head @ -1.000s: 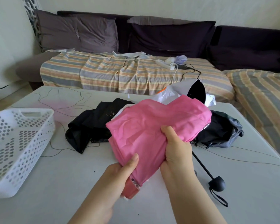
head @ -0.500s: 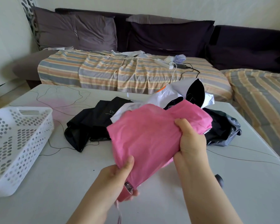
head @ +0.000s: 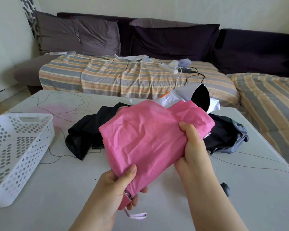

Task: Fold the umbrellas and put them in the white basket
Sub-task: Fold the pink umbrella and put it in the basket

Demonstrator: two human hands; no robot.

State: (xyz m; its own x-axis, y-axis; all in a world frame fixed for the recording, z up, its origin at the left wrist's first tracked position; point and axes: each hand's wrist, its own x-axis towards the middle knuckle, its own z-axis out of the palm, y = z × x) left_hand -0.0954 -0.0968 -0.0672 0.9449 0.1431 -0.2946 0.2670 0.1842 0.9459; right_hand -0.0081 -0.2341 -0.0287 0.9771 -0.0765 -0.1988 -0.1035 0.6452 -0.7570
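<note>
Pink umbrella [head: 147, 139]: collapsed, canopy loose and creased, bunched wide at the far end and narrowing toward the handle end near the camera. Held up above the grey table [head: 240, 189], tilted from lower left to upper right. Metal tip visible at the near end, a pale strap [head: 138, 215] hanging below it.

Left hand [head: 117, 189]: wrapped around the narrow handle end, thumb pressed on top of the pink fabric, fingers curled beneath. Right hand [head: 193, 149]: closed on the canopy's right edge, thumb on top pointing away, gathering the folds; forearm reaching in from lower right.

Behind the pink one, on the table: black umbrella [head: 85, 132] lying crumpled to the left, a grey-black one [head: 228, 137] to the right, a white one [head: 190, 95] with dark lining at the back. Round black handle [head: 225, 189] partly hidden beside the right forearm.

White basket [head: 18, 152]: perforated, at the table's left edge, well apart from the pink umbrella, nothing seen inside.

Beyond the table, sofa [head: 140, 77] with striped cover and dark cushions.
</note>
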